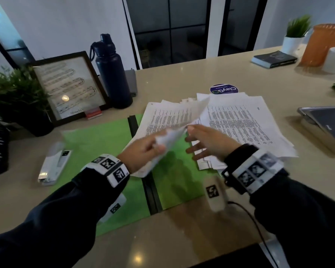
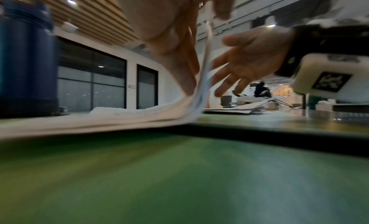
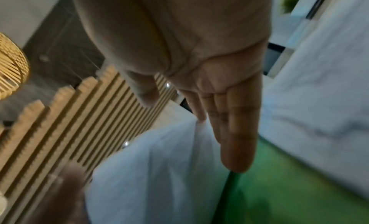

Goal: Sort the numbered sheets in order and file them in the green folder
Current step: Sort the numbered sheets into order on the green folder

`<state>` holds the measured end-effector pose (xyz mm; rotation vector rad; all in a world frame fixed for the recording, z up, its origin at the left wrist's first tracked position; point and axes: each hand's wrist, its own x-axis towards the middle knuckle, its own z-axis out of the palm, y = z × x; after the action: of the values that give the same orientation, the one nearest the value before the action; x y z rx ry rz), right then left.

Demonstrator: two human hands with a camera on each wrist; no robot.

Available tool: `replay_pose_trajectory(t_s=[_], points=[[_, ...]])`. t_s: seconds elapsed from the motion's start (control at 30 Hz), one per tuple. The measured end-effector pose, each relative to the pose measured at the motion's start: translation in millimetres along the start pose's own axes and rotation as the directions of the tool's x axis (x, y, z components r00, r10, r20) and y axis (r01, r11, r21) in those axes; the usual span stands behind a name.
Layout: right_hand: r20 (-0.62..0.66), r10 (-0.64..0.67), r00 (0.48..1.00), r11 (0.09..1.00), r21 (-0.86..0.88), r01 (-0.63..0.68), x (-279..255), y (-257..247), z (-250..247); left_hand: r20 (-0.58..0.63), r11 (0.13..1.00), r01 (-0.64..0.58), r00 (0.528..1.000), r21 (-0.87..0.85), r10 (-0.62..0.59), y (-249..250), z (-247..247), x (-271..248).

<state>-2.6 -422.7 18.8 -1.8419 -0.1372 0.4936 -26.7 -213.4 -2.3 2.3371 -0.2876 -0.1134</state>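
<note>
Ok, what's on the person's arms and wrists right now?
Dark long sleeves on both arms. Each wrist wears a white band printed with black square marker codes. A white camera pod with its own marker hangs under the right wrist, trailing a black cable. Hands are bare.

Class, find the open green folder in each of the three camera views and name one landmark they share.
Head view: green folder lies open at centre, under the sheets and both hands.
Left wrist view: it fills the lower half, blurred.
Right wrist view: a green patch at lower right.
Shared landmark: the lifted white sheets in the left hand.
</note>
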Motion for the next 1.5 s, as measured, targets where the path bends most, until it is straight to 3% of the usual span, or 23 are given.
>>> replay_pose_trajectory(t_s=[0.03,0.1,0.17,0.3,0.47,0.53,0.6,0.63,0.7,0.77,0.8,0.87,0.93,1.0,1.03,1.13,1.27,1.33,1.43,1.5], points=[[0.024,0.019,1.000,0.998,0.056,-0.020,7,6,13,0.165,0.999,-0.025,0.986,0.037,0.019,0,4,0],[0.023,0.030,0.999,0.989,0.145,-0.033,18,19,32,0.309,0.999,0.017,0.951,0.042,-0.029,-6,11,4],[-0.028,0.029,0.999,0.988,0.151,-0.024,24,27,40,0.330,0.997,0.077,0.941,0.016,-0.078,-7,11,6],[-0.059,0.010,0.998,0.998,0.069,-0.006,29,35,41,0.398,0.989,-0.073,0.917,0.127,0.017,-8,2,4],[-0.046,0.068,0.997,0.987,0.147,-0.061,34,45,40,0.343,0.982,-0.088,0.939,0.167,0.026,-12,5,7],[-0.066,0.086,0.994,0.987,0.141,-0.076,37,49,42,0.269,0.979,-0.082,0.963,0.186,0.030,-11,3,7],[-0.125,0.076,0.989,0.994,0.093,-0.065,39,53,41,0.034,0.979,-0.033,0.999,0.200,0.027,-10,-1,8],[-0.167,0.067,0.984,0.996,0.070,-0.056,39,53,40,-0.125,0.985,0.000,0.992,0.172,0.021,-10,-3,8],[-0.241,0.036,0.970,0.999,0.036,-0.028,38,55,38,-0.386,0.996,0.045,0.922,0.076,-0.013,-12,-9,10],[-0.284,0.012,0.959,1.000,0.009,-0.009,37,57,36,-0.478,0.997,0.077,0.876,0.009,-0.063,-15,-11,11],[-0.297,0.009,0.955,1.000,0.002,-0.008,36,57,36,-0.475,0.996,0.081,0.878,0.024,-0.060,-15,-11,12],[-0.320,-0.010,0.947,1.000,0.002,0.011,36,56,33,-0.348,0.988,0.071,0.937,0.136,-0.019,-15,-9,11],[-0.336,-0.029,0.941,1.000,-0.009,0.028,34,55,33,-0.021,0.944,0.065,0.998,0.324,-0.062,-18,-4,11],[-0.342,-0.065,0.937,0.998,-0.046,0.052,34,56,36,0.288,0.855,0.014,0.939,0.519,-0.190,-21,1,10],[-0.333,-0.069,0.941,0.997,-0.056,0.053,34,55,38,0.357,0.831,-0.012,0.906,0.556,-0.226,-22,2,11],[-0.219,-0.053,0.974,0.999,-0.005,0.053,26,45,45,0.381,0.883,0.008,0.900,0.468,-0.210,-25,2,12],[-0.024,-0.015,1.000,0.967,0.254,0.021,22,37,46,0.347,0.926,0.038,0.921,0.375,-0.178,-27,4,13],[-0.008,0.010,1.000,0.933,0.361,-0.007,25,40,46,0.242,0.908,0.068,0.953,0.413,-0.182,-28,5,14],[-0.041,0.013,0.999,0.932,0.362,0.003,32,49,43,0.067,0.936,0.093,0.990,0.338,-0.123,-26,1,14],[-0.003,-0.038,0.999,0.915,0.403,0.036,31,51,42,0.142,0.981,0.038,0.988,0.188,-0.065,-20,2,11]])
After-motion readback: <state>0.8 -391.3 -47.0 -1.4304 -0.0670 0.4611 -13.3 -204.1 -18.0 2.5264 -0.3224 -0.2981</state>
